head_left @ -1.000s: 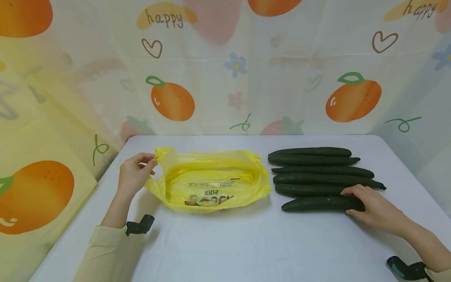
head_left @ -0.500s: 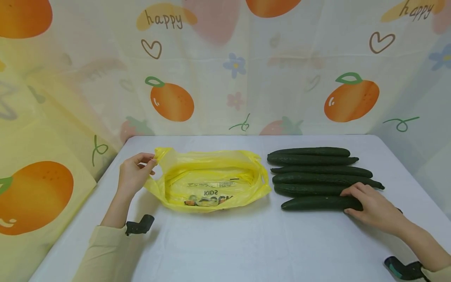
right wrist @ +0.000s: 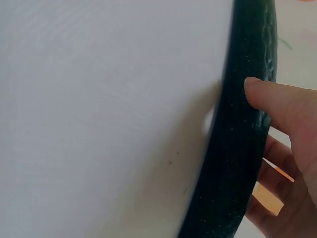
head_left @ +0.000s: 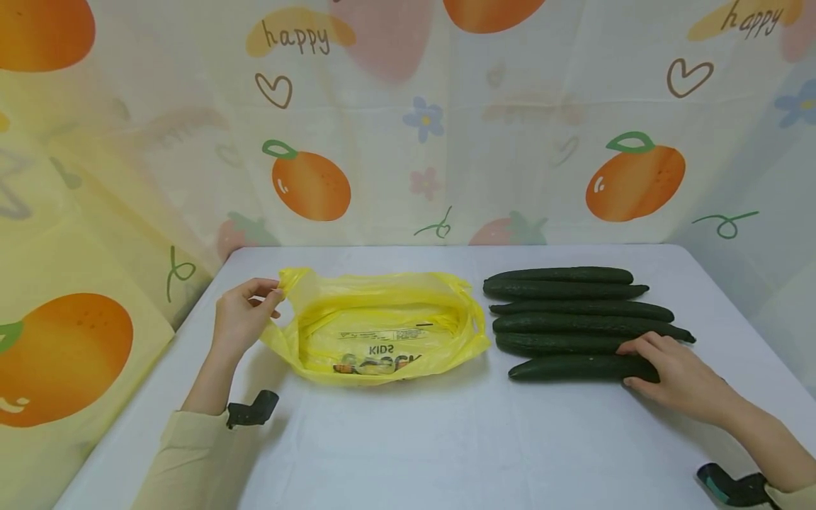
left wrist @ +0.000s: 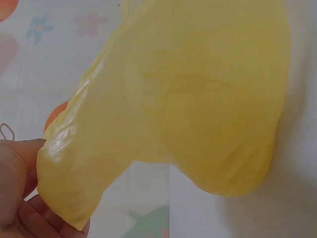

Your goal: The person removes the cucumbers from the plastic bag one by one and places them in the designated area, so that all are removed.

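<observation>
On the left of the head view, my left hand point(head_left: 241, 315) pinches the corner of a yellow plastic bag point(head_left: 382, 283) between thumb and fingers. The bag lies with its mouth spread wide, and dark print shows on its inner face. Up close in the left wrist view, the bag's handle point(left wrist: 74, 183) is held taut by the fingers. My right hand point(head_left: 685, 379) grips the right end of the nearest cucumber point(head_left: 574, 367), thumb on the near side. That cucumber point(right wrist: 233, 144) lies along the white tabletop, its far end hidden by the hand.
Several more dark green cucumbers point(head_left: 574, 323) lie side by side behind the gripped one, right of the bag. All rest on a table with a white cloth point(head_left: 408, 446). A printed curtain point(head_left: 382, 127) with oranges stands behind the table and along its left side.
</observation>
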